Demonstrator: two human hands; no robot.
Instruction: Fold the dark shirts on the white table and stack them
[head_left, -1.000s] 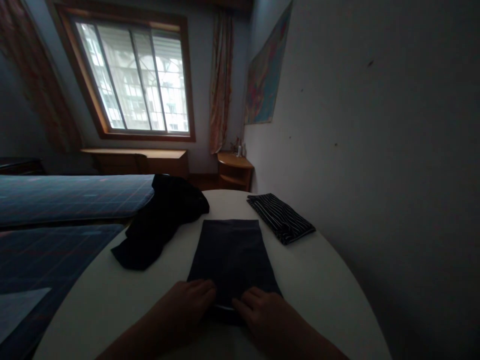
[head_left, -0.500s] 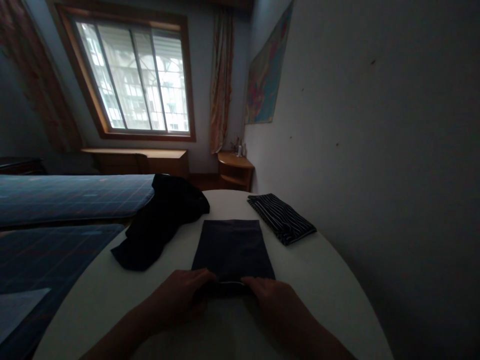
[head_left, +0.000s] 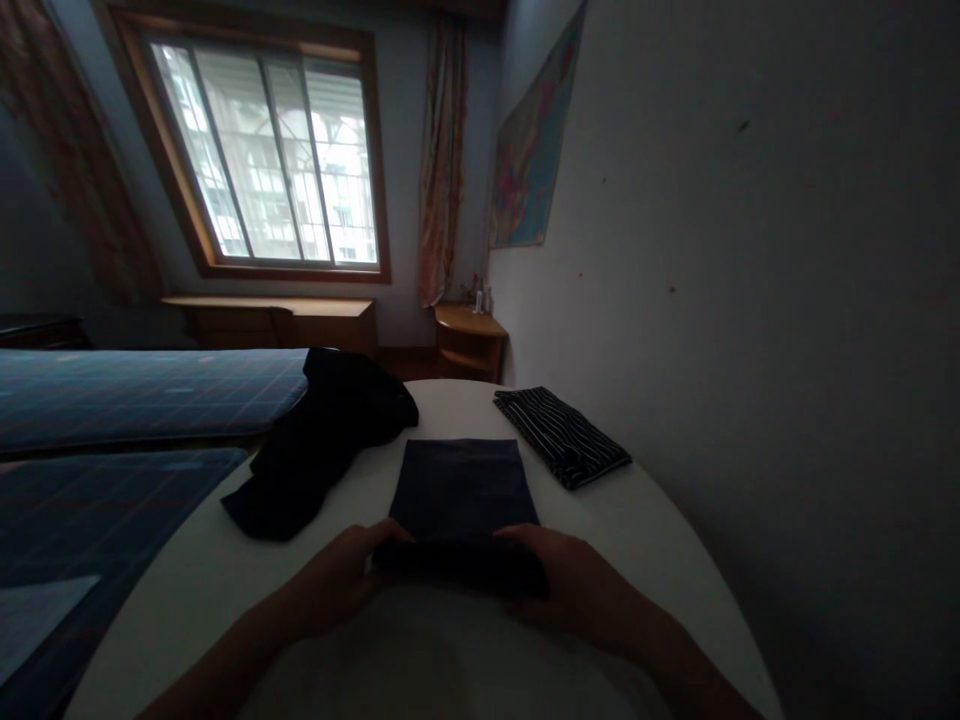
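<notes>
A dark navy folded garment point(head_left: 463, 490) lies flat on the round white table point(head_left: 660, 590), its near end turned up into a thick fold. My left hand point(head_left: 349, 570) is closed on the fold's left end, thumb on top and fingers underneath. At the right end, my right hand point(head_left: 559, 570) grips the same fold, with its thumb over the top and the fingers mostly hidden below. What kind of garment it is, I cannot make out in the dim light.
A black garment point(head_left: 322, 440) lies loosely over the table's left edge, against a blue checked mattress point(head_left: 150, 395). A folded black-and-white striped cloth point(head_left: 562, 435) rests at the back right, near the wall point(head_left: 750, 350). Beyond stands a corner shelf point(head_left: 471, 320).
Both hands have moved away from me, folding the navy garment's near end up and over. The flat part has become shorter. The black garment and striped cloth stay where they were.
</notes>
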